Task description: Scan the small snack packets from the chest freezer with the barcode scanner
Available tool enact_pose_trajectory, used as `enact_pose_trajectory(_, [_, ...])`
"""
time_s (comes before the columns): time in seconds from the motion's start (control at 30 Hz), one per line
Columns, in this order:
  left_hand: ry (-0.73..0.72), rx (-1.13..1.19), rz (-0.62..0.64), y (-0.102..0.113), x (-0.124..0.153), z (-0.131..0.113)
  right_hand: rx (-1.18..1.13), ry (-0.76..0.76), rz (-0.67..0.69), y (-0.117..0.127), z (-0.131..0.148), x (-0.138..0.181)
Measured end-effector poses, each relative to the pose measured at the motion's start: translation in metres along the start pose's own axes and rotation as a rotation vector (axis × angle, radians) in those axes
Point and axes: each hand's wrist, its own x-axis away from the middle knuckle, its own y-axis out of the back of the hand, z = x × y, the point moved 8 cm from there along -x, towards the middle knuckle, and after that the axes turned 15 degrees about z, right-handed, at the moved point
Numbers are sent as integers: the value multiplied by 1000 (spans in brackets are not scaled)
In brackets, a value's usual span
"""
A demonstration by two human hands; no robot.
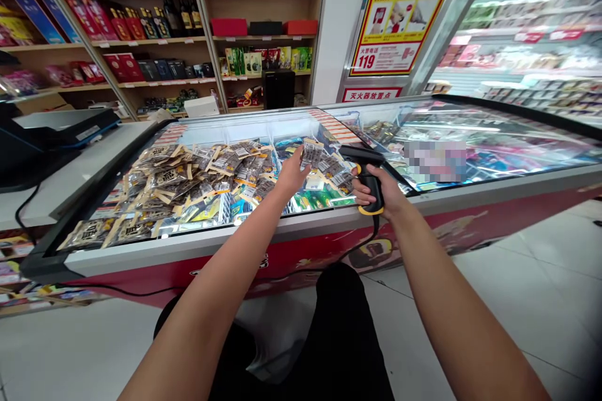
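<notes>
My left hand (292, 174) is over the chest freezer, its fingers closed at the edge of a small snack packet (313, 150) with a printed label turned up. My right hand (384, 187) grips the black and yellow handle of a barcode scanner (361, 155), whose head points left toward that packet. A cable runs down from the scanner along the freezer's front. Beneath and left of my left hand, many similar brown-and-clear packets (167, 177) lie heaped on the glass top. More of them (332, 168) lie between my two hands.
The red-fronted freezer (301, 229) spans the view, with colourful packs under its glass. A counter with a black machine (70, 131) stands at left. Shelves of boxes and bottles (181, 12) line the back, beside a fire-safety poster (407, 9). A lit display fridge (531, 31) is at right.
</notes>
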Motion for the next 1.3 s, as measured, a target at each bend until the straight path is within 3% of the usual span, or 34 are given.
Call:
enact_pose_trajectory(0.23, [12,-32,19,2,2,0,9,-12,6,-2,0,1])
enact_pose_trajectory(0.43, [7,56,-41,-3,-14,3,-34,33,10,1,3,1])
enact_pose_trajectory(0.6, [-99,83,46,-14,-23,0,-44,45,17,2,5,2])
enact_pose_trajectory(0.7, [-152,-18,12,-11,-16,-5,-45,47,15,0,5,2])
enact_pose_trajectory(0.83, [2,-280,-85,-1,0,-7,-28,46,-8,1,5,3])
enact_pose_trajectory(0.97, [129,-411,39,-10,9,-9,-41,40,6,1,4,2])
enact_pose_trajectory(1.13, [12,-566,164,-34,15,-29,-70,40,26,1,3,2])
enact_pose_trajectory(1.3, [-16,-656,200,-49,12,-32,-84,40,20,-1,3,1])
